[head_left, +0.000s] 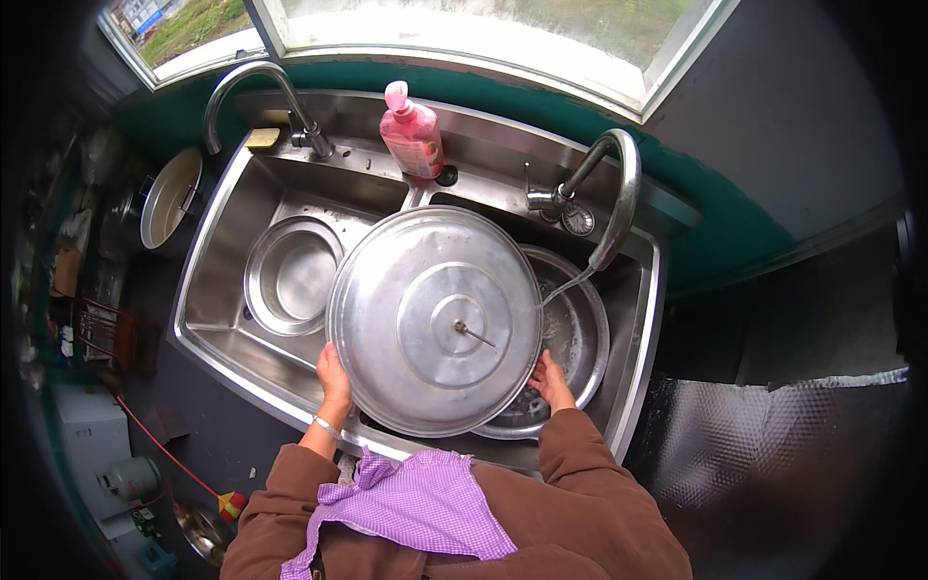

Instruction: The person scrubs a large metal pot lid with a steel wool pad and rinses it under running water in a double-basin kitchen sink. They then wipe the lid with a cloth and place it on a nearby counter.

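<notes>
A wide, round aluminium pot lid (pixel 377 319) with a thin metal stem near its centre spans the divider of the double sink. My left hand (pixel 334 378) holds its rim at the lower left. On the right edge, my right hand (pixel 552 378) grips the rim with fingers curled under it. A stream of water from the right faucet (pixel 627 196) reaches the lid's right edge. Partly hidden beneath the lid, a large metal basin (pixel 596 326) with some foamy water sits in the right bowl. A smaller metal pot (pixel 293 279) stands in the left bowl.
Behind the sink (pixel 217 341) are a pink pump bottle (pixel 413 141), a second faucet (pixel 315 138), a yellow sponge (pixel 262 138) and a drain strainer (pixel 578 219). Windows (pixel 464 32) line the back. A deep pot (pixel 172 199) is at left; a gas cylinder (pixel 130 478) stands lower left.
</notes>
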The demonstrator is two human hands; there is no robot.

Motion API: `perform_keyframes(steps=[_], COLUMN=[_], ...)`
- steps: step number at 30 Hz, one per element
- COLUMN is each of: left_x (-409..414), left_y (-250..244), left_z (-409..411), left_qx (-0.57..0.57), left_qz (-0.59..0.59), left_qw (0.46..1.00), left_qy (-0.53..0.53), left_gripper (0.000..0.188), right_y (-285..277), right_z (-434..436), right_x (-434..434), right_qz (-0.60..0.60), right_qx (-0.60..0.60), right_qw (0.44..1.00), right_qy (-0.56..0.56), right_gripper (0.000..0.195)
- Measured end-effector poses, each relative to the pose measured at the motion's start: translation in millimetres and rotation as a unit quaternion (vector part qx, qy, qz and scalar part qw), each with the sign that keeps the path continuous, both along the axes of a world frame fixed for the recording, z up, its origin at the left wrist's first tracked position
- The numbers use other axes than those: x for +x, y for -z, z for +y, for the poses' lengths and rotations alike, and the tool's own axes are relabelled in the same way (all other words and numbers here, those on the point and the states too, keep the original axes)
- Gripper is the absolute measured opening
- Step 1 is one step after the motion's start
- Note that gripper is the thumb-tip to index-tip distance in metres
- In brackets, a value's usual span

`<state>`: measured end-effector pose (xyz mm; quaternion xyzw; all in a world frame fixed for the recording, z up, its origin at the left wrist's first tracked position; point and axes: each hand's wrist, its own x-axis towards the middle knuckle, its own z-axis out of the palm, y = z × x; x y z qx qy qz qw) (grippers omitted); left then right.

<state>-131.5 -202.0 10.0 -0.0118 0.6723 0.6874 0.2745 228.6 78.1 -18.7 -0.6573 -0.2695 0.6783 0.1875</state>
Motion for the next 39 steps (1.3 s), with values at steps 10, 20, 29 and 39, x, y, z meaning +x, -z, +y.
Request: perform_keyframes(steps=[10, 20, 29, 39], left_x=[15.7, 82.5, 106.5, 119.2], left_y=[-15.5, -33.4, 2.6, 33.8], left_z=[19.0, 65.5, 110.2, 140.6], left_qx=[-0.127, -0.265, -0.21, -0.148], left_qz=[0.138, 0.168, 0.1, 0.111], left_qw=[0.977, 0.895, 0.902, 0.92], left_qy=[0.099, 0.316, 0.363, 0.345], left_gripper=[0.031, 0.051, 0.044, 0.043], right_y=[-47.5, -121.8, -193.7, -215.1], right_z=[-10.3, -6.0, -45.2, -78.2], right_x=[11.4, 110.6, 123.6, 157.9], right_qz=[-0.148, -0.276, -0.289, -0.315], right_qx=[0.264, 0.441, 0.461, 0.44], right_qw=[0.947, 0.837, 0.813, 0.813], right_qy=[0.107, 0.167, 0.205, 0.216], right_gripper=[0.035, 0.027, 0.028, 0.026])
